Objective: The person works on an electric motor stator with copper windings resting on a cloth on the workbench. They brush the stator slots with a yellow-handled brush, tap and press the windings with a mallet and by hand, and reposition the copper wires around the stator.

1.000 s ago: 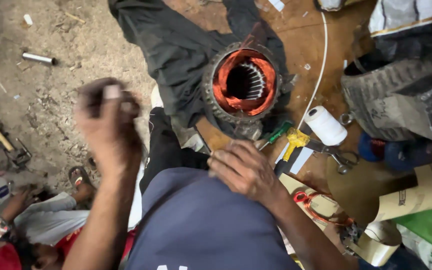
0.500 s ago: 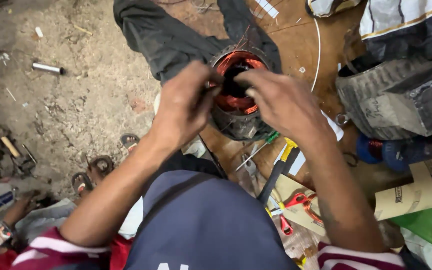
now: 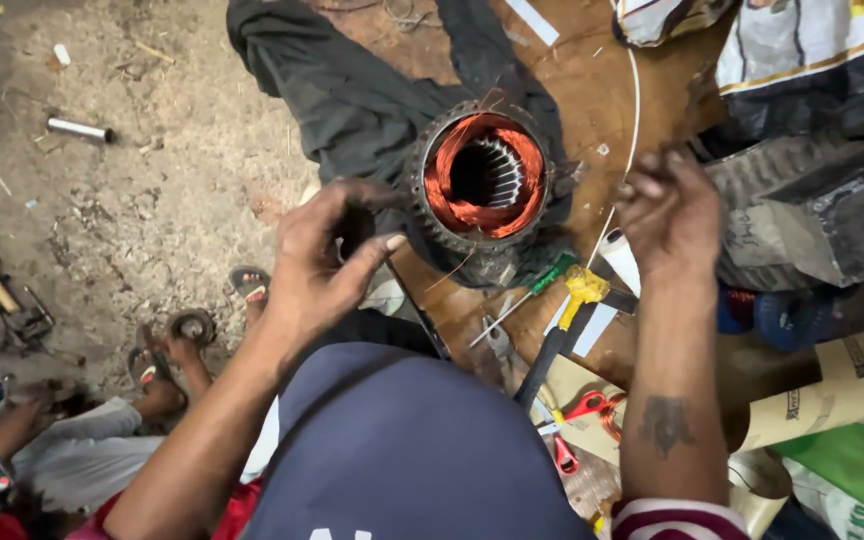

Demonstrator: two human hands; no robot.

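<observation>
Dirt floor and board surround our stator (image 3: 483, 180); since half a second ago both hands have pulled off it, left hand (image 3: 324, 258) loosely open, right hand (image 3: 668, 210) pinching white cord (image 3: 633, 110).

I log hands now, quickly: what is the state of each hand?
Left hand: open, fingers curled, holding nothing visible, beside the motor coil.
Right hand: fingers pinched together; what it holds cannot be told.

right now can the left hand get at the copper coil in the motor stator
Probably yes. The left hand hovers open just beside the stator, fingers curled toward its rim. The copper coil faces up uncovered, and nothing lies between hand and ring. The right hand is raised off to the other side.
</observation>
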